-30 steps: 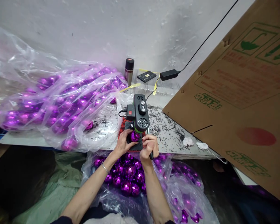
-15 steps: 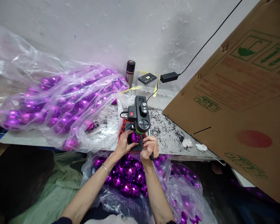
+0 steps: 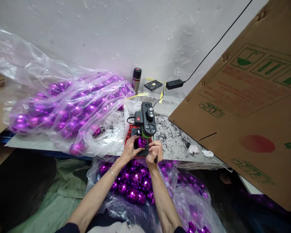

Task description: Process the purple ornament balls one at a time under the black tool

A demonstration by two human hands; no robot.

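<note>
A shiny purple faceted ball (image 3: 142, 142) sits under the head of a small black bench machine (image 3: 148, 120) with fan grilles and a red switch. Curved around the ball's left and near side, my left hand (image 3: 130, 149) holds it with thumb and fingers. My right hand (image 3: 154, 150) is closed on the machine's lever (image 3: 156, 159), whose dark end pokes out below the fist. A red patterned sheet (image 3: 129, 133) shows beneath the machine's base. The ball's top is partly hidden by the machine's head.
A clear bag of purple balls (image 3: 70, 103) lies on the left of the white table (image 3: 111, 142). More balls (image 3: 135, 178) fill an open bag in front of me. Black bits (image 3: 169, 132) litter the tabletop. A large carton (image 3: 232, 129) leans at right; a flask (image 3: 136, 79) and power adapter (image 3: 174, 84) stand behind.
The view has shifted slightly. My right hand and the lever end sit marginally further left and closer to the ball; my left hand keeps its place around the ball.
</note>
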